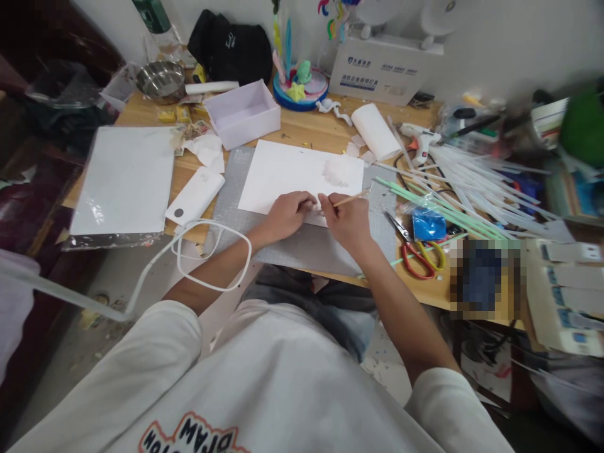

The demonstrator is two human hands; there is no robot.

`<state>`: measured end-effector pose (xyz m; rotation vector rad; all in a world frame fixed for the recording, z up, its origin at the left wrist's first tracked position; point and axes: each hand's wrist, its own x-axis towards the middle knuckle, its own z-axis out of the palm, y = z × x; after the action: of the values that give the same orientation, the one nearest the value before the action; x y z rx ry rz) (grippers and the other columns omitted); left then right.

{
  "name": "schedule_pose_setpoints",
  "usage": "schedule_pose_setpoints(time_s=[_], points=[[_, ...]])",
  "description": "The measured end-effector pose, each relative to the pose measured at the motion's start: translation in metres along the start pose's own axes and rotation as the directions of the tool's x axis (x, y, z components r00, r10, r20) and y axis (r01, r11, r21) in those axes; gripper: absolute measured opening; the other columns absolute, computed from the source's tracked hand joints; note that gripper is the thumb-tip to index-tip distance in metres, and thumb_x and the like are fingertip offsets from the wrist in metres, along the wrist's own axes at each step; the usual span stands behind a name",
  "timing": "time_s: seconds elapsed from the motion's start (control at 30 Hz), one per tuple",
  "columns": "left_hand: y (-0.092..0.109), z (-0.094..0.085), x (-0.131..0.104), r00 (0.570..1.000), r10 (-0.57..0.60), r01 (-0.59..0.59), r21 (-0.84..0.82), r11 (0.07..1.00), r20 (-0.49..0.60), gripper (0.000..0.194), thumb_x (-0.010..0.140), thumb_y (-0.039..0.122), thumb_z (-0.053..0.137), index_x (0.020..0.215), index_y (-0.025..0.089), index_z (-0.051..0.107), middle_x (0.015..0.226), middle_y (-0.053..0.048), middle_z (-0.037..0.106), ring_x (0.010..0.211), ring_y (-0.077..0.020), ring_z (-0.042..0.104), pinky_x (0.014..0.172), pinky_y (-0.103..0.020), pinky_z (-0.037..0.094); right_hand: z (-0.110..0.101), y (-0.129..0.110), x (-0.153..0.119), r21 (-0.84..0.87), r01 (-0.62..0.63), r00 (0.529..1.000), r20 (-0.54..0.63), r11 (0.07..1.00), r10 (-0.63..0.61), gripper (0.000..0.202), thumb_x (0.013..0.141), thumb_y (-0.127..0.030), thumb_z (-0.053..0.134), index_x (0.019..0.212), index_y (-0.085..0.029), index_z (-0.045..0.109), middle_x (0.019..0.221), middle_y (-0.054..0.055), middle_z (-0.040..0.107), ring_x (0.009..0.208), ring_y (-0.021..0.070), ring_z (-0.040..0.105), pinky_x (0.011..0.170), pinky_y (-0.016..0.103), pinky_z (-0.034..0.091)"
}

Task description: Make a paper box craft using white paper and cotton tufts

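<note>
A white sheet of paper (pixel 278 167) lies on a grey cutting mat (pixel 226 189) in front of me. Over its near edge, my left hand (pixel 293 212) has its fingers curled together, and whatever is between them is too small to make out. My right hand (pixel 348 217) grips a thin wooden stick (pixel 350 197) that slants up to the right; its lower tip is hidden by the fingers. Both hands' fingertips nearly meet. Toward the sheet's right end is a pale, greyish fluffy patch (pixel 336 172).
Scissors (pixel 418 251), green strips (pixel 434 204), many white sticks (pixel 491 182) and a glue gun (pixel 422 141) lie to the right. On the left are a white power bank (pixel 195 196) and a plastic-wrapped pack (pixel 125 179). Behind stand an open box (pixel 245 116) and a paper roll (pixel 376 132).
</note>
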<state>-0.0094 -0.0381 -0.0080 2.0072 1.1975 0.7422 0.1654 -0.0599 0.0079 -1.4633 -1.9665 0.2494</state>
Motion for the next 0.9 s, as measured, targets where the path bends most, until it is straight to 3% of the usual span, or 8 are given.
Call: schedule_pose_setpoints(time_s=[0.13, 0.33, 0.47, 0.57, 0.73, 0.9], points=[[0.0, -0.001, -0.004, 1.0, 0.001, -0.002, 0.011, 1.0, 0.026, 0.022, 0.085, 0.017, 0.057, 0.104, 0.015, 0.068, 0.094, -0.005, 0.072, 0.074, -0.0143, 0.062, 0.073, -0.028, 0.047, -0.001, -0.003, 0.022, 0.001, 0.004, 0.996, 0.088, 1.0, -0.004, 0.057, 0.101, -0.055, 0.042, 0.055, -0.023, 0.053, 0.046, 0.001, 0.048, 0.047, 0.0142, 0.039, 0.058, 0.033, 0.025], [0.004, 0.004, -0.003, 0.997, 0.014, -0.029, 0.19, 0.981, 0.082, 0.036, 0.083, 0.033, 0.071, 0.114, 0.015, 0.066, 0.105, -0.009, 0.069, 0.087, -0.0229, 0.064, 0.073, -0.034, 0.046, -0.008, -0.002, 0.027, 0.067, -0.07, 0.981, 0.185, 0.995, 0.056, 0.048, 0.098, -0.046, 0.052, 0.059, -0.021, 0.063, 0.046, 0.001, 0.054, 0.049, 0.0152, 0.051, 0.06, 0.032, 0.034], [0.004, 0.007, -0.001, 0.999, 0.0, -0.009, 0.192, 0.981, 0.05, 0.023, 0.091, 0.031, 0.062, 0.109, 0.019, 0.068, 0.1, -0.007, 0.068, 0.082, -0.0203, 0.063, 0.071, -0.033, 0.044, -0.019, -0.003, 0.015, 0.173, -0.152, 0.988, 0.035, 0.973, 0.148, 0.053, 0.098, -0.054, 0.05, 0.059, -0.02, 0.063, 0.044, -0.001, 0.052, 0.044, 0.0113, 0.046, 0.053, 0.029, 0.03], [0.002, 0.005, 0.001, 0.999, 0.01, -0.017, 0.14, 0.99, 0.047, 0.019, 0.091, 0.026, 0.061, 0.107, 0.02, 0.07, 0.095, -0.005, 0.068, 0.079, -0.0174, 0.062, 0.072, -0.03, 0.044, -0.025, -0.001, 0.001, 0.271, -0.222, 0.964, -0.085, 0.937, 0.253, 0.054, 0.098, -0.056, 0.05, 0.063, -0.019, 0.066, 0.044, -0.002, 0.05, 0.043, 0.0104, 0.044, 0.05, 0.028, 0.028], [0.002, 0.0, 0.008, 0.997, 0.003, -0.013, 0.13, 0.991, 0.079, 0.018, 0.089, 0.02, 0.062, 0.103, 0.018, 0.073, 0.093, -0.006, 0.072, 0.081, -0.018, 0.062, 0.077, -0.031, 0.045, -0.02, 0.003, -0.016, 0.274, -0.206, 0.975, -0.02, 0.939, 0.219, 0.054, 0.098, -0.057, 0.051, 0.062, -0.019, 0.066, 0.045, -0.001, 0.053, 0.045, 0.0098, 0.045, 0.05, 0.027, 0.028], [0.002, -0.001, 0.014, 0.996, -0.032, 0.033, -0.019, 0.999, 0.088, 0.014, 0.087, 0.02, 0.065, 0.095, 0.016, 0.076, 0.084, -0.004, 0.074, 0.074, -0.0154, 0.063, 0.073, -0.028, 0.046, -0.005, 0.004, -0.021, 0.325, -0.14, 0.99, 0.015, 0.935, 0.143, 0.055, 0.098, -0.054, 0.052, 0.056, -0.019, 0.06, 0.047, -0.001, 0.055, 0.046, 0.0097, 0.047, 0.052, 0.027, 0.031]])
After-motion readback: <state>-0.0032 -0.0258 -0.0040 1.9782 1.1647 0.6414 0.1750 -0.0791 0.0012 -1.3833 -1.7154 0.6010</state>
